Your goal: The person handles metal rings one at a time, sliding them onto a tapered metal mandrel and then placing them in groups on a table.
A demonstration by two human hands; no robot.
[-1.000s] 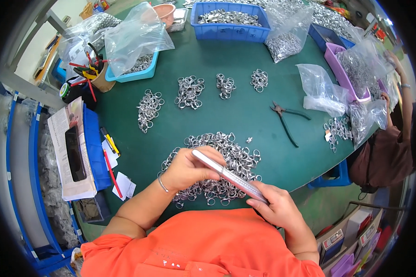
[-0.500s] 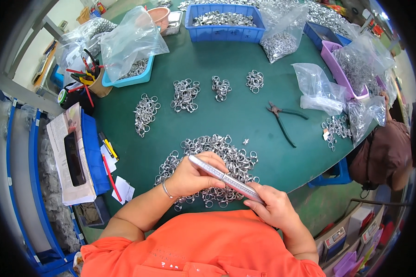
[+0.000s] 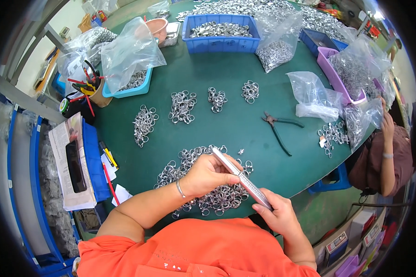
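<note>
A tapered metal ring mandrel point(image 3: 252, 187) with markings slants across my front, its thin end pointing up and left. My right hand point(image 3: 279, 213) is closed around its thick lower end. At the middle of the stick, my left hand point(image 3: 207, 177) pinches what looks like a ring point(image 3: 239, 174) around it; the fingers partly hide this ring. Beneath and beside my left hand spreads a large heap of silver rings point(image 3: 224, 199). Farther off lie smaller ring piles: one at left point(image 3: 145, 125), another point(image 3: 182, 107), a third point(image 3: 217, 99) and a small one point(image 3: 250, 92).
Green-handled cutting pliers point(image 3: 277, 129) lie to the right on the green table point(image 3: 208, 69). A blue bin point(image 3: 222, 45) of metal pieces stands at the back. Plastic bags and a purple basket point(image 3: 328, 69) line the right side. A phone point(image 3: 75, 166) rests on newspaper at left. Another person's arm point(image 3: 387, 157) is at far right.
Both hands and the mandrel have shifted slightly right in the picture, and the mandrel now slants more steeply. The view has tilted a little. The other person's arm has come into view.
</note>
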